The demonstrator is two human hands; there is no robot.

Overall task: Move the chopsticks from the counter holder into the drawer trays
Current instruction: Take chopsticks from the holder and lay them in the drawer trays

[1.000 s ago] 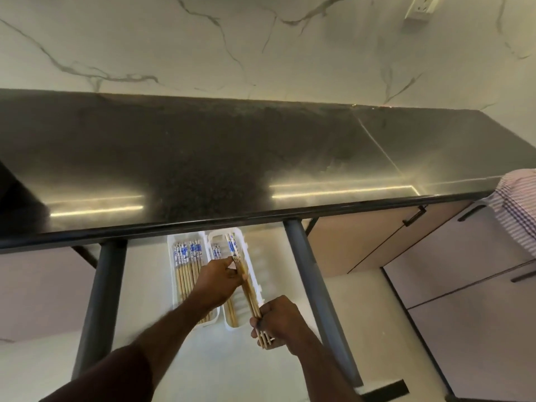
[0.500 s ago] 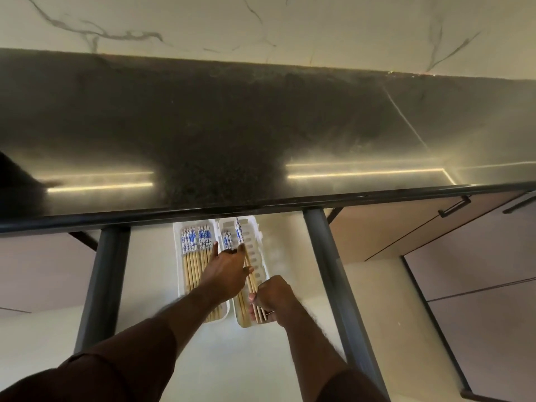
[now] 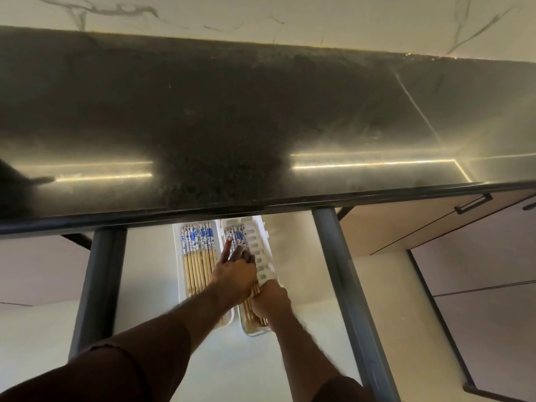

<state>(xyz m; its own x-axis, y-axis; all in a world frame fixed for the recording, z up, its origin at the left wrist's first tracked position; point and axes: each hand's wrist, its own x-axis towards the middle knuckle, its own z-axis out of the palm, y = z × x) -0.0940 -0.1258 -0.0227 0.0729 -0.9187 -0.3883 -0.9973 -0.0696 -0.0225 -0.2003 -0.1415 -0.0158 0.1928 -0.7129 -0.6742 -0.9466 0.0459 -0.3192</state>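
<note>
Fingers (image 3: 229, 247) of the left hand (image 3: 235, 275): spread flat, index extended toward 12 o'clock, pressed onto the chopstick bundle (image 3: 238, 237) in the right tray (image 3: 268, 258); gripping nothing. Right hand (image 3: 271, 298): curled at the plain wooden ends of the same bundle, at the tray's 6 o'clock end; whether it pinches or merely nudges them cannot be told.

Left tray (image 3: 177, 256): white, touching the right tray at its 9 o'clock side; holds a full row of chopsticks (image 3: 198, 250), blue-patterned tops toward 12 o'clock. Right tray: white, slotted floor, bare along its 3 o'clock side. Both trays lie in the open drawer (image 3: 145, 271), their 12 o'clock ends tucked under the edge of the black counter (image 3: 232, 126). No holder is visible on the counter.

Step in hand, by judgement: seating and levelling the last bundle in the right tray; task looks near its end. The next move calls for freeing both hands without dragging sticks askew, then checking that the ends sit even.

Against the frame half a second earlier: the left hand then pinched the chopsticks at their patterned ends, slightly raised; now they lie flat in the tray under open fingers. The right hand has slid a little toward 6 o'clock.
</note>
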